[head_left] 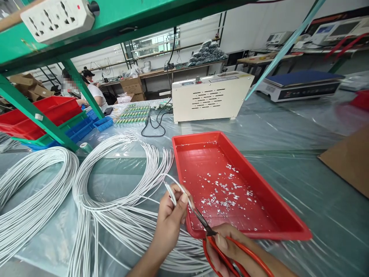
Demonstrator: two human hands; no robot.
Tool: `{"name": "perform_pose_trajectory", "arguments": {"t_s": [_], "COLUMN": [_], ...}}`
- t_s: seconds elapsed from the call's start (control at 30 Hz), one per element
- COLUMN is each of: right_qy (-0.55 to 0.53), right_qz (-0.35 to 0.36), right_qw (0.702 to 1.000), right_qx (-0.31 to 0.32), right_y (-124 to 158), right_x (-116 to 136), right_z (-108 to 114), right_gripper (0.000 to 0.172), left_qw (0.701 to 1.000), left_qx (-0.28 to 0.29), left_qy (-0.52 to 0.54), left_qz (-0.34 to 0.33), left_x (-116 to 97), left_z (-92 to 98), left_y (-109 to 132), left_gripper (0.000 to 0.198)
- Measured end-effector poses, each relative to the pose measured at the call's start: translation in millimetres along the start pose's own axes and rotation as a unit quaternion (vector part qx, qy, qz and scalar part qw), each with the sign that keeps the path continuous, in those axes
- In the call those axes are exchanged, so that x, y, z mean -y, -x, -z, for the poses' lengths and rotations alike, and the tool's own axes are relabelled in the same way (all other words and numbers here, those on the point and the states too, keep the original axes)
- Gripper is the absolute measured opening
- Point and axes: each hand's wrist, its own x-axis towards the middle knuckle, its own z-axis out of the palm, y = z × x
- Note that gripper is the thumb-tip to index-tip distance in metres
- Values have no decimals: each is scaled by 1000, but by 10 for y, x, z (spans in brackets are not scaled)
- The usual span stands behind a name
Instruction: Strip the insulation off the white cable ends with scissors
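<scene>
My left hand (172,209) pinches a white cable (176,182) near its end, with a short doubled piece sticking up between the fingers. In my right hand (230,246) are red-handled pliers (211,234), their dark jaws pointing up and left at the cable end by my left fingertips. Whether the jaws touch the cable is hard to make out. Just behind both hands lies a red tray (256,184), with small white and silvery scraps (227,194) scattered over its bottom. A large coil of white cables (83,184) spreads to the left, under my left forearm.
Another cable coil (37,181) lies at far left. Beyond the tray stand a cream machine (211,98) and a blue-topped scale (300,84). Stacked red bins (46,115) sit behind a slanted green post (83,88). Cardboard (348,161) is at right. People sit in the background.
</scene>
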Motion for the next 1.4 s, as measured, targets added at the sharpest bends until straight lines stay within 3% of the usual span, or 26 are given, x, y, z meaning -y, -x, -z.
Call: {"name": "perform_pose_trajectory", "arguments": {"t_s": [0.3,0.57,0.77,0.83,0.93,1.0,1.07,1.2,1.27,1.4], "right_qy": [-13,-14,53,124,235,251,207,56,33,39], "right_qz": [-14,12,68,96,149,172,172,71,26,-8], "right_qw": [1000,999,992,977,932,915,932,992,998,998], "right_qx": [-16,-41,-93,-143,-232,-264,-242,-89,-47,-42], "right_y": [-13,-88,-152,-156,-119,-80,-49,-28,-20,7], "right_x": [27,-35,-52,-24,42,85,110,95,73,48], "right_z": [-22,-76,-150,-164,-153,-126,-97,-79,-87,-87], "right_gripper": [58,53,50,48,41,36,38,52,55,58], "left_qw": [1000,1000,999,999,998,998,998,1000,1000,1000], "left_qx": [-4,-13,-15,-13,-6,2,6,-10,-15,-16], "left_qy": [-10,5,30,38,50,47,37,24,22,17], "left_qz": [5,4,13,18,34,48,46,15,10,6], "left_x": [5,43,26,11,7,15,22,20,19,21], "left_z": [7,28,27,26,23,19,15,10,7,7], "left_y": [10,-22,-24,-20,-10,-2,8,23,25,27], "left_gripper": [21,18,14,13,13,13,13,15,16,17]}}
